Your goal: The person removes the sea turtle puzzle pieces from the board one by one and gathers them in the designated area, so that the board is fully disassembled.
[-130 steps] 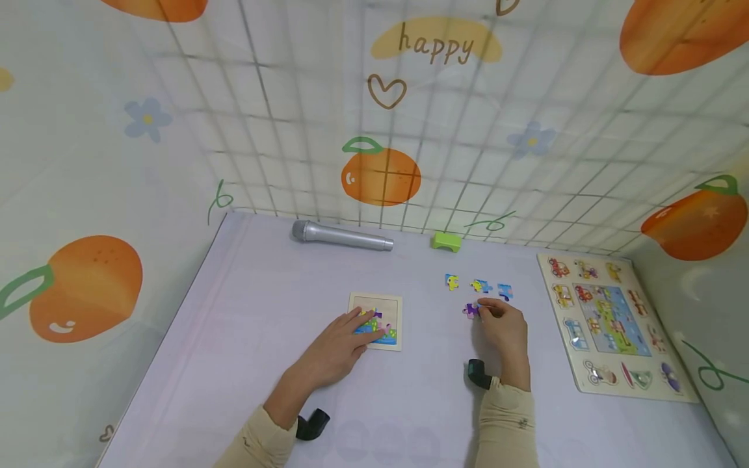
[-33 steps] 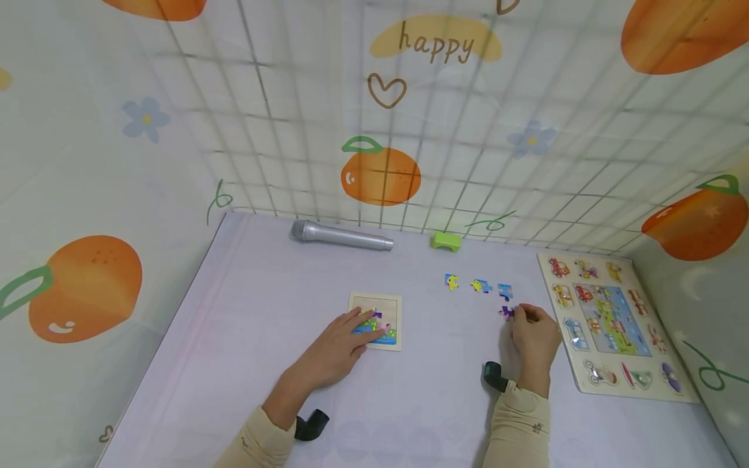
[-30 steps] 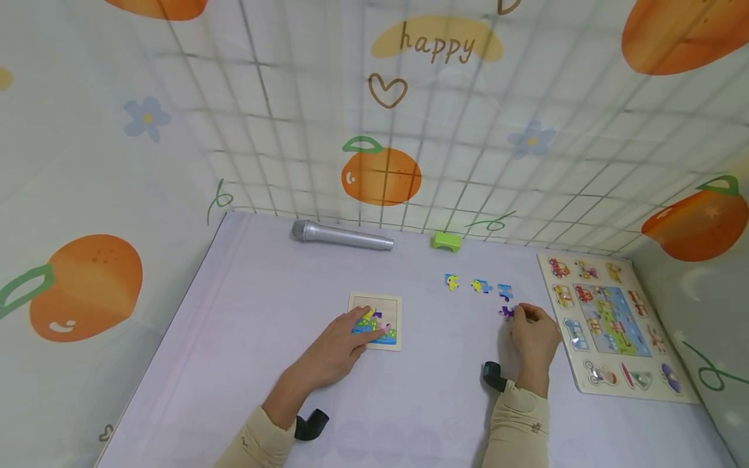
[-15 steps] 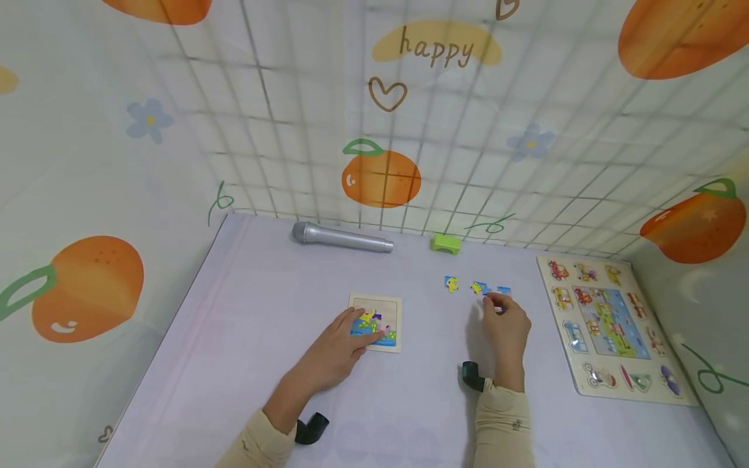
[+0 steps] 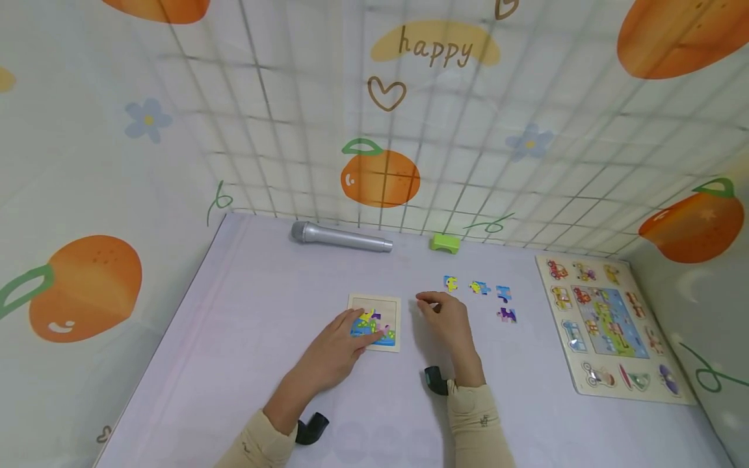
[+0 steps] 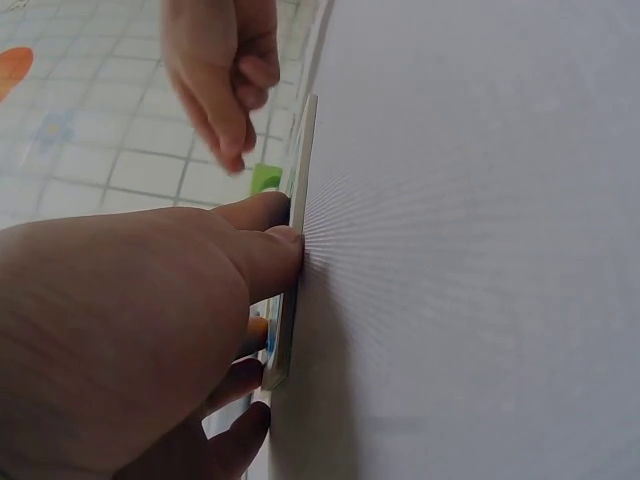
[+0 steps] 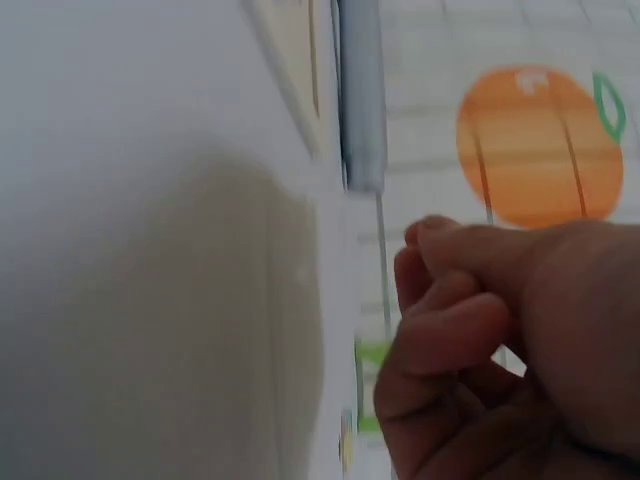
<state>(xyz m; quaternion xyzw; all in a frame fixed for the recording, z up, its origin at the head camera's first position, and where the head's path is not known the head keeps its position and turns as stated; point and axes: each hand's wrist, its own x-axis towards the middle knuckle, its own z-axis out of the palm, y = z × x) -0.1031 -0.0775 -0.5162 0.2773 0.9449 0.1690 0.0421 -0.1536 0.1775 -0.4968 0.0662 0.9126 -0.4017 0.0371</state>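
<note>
Spread fingers of my left hand (image 5: 330, 348) rest across a small square jigsaw puzzle tray (image 5: 400, 312). Its lower part carries a yellow, green, pink and blue picture, partly hidden by the fingers, and bare wood shows above. In the left wrist view, the thumb touches the tray's edge (image 6: 300, 170). My right hand (image 5: 449, 322) hovers right of the tray, fingers loosely curled and thumb near the index fingertip, nothing visible between them. Further right lie loose jigsaw pieces: a yellow-and-blue one (image 5: 450, 283), another (image 5: 480, 287), a blue one (image 5: 504, 293) and a purple one (image 5: 507, 315).
A silver microphone (image 5: 342, 236) and a green arched block (image 5: 445, 244) lie along the back. At the right stands out a large picture puzzle board (image 5: 608, 364) with vehicles. A curtain printed with oranges (image 5: 380, 175) hangs over a wire grid behind the table.
My right hand has let go of the purple piece, which now lies below the blue one, and has moved left toward the tray. My left hand stays on the tray.
</note>
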